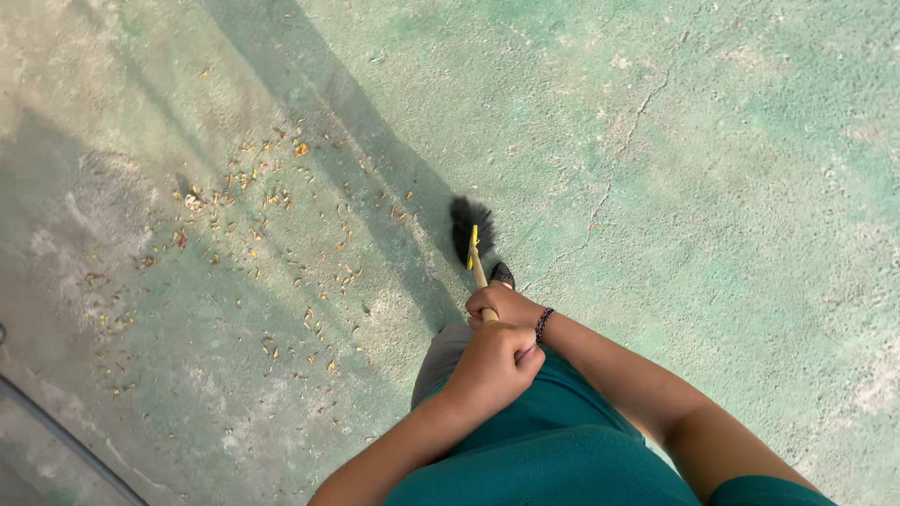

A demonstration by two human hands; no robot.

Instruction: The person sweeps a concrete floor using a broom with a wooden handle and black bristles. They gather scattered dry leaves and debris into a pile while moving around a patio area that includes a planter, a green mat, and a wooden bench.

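worn green concrete floor (731, 141), scattered dry leaf bits (253, 234), left hand (492, 365) and right hand (502, 305) grip clenched on broom handle (478, 272), perhaps black bristles (466, 225)

This looks like an outdoor yard or court in sunlight. The floor (731, 187) is rough concrete with worn green paint, cracked ahead and to the right of the hands. Dry leaf bits (262, 234) lie scattered to the left of the hands, crossed by long hard shadows (309, 103). A dark pipe (66, 436) runs along the far left edge.
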